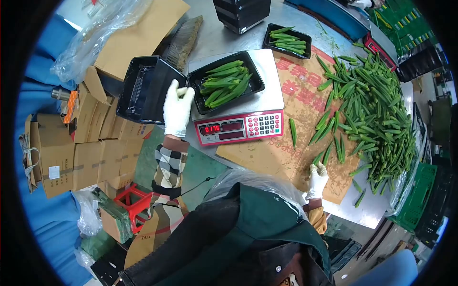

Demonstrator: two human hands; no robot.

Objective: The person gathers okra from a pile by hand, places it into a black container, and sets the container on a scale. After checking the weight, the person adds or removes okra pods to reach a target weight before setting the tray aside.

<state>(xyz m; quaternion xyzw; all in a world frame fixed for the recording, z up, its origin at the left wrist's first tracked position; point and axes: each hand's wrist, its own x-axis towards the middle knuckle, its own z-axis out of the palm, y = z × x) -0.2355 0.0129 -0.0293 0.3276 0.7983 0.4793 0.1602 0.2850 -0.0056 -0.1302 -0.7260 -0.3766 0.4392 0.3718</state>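
My left hand, in a white glove, is beside the left rim of a black tray. Its thumb and fingers are curved and apart, and I see nothing between them. Green okra pods lie in that tray, which rests on a red-and-silver digital scale reading 0.176. Low on the cardboard sheet, my right hand, also gloved in white, has its fingertips closed on an okra pod. Other loose pods lie just above it.
A big okra heap covers the right side. Behind the scale are a second filled tray and stacked black trays. Empty black trays stand left of my left hand, near cardboard boxes. A red stool is below.
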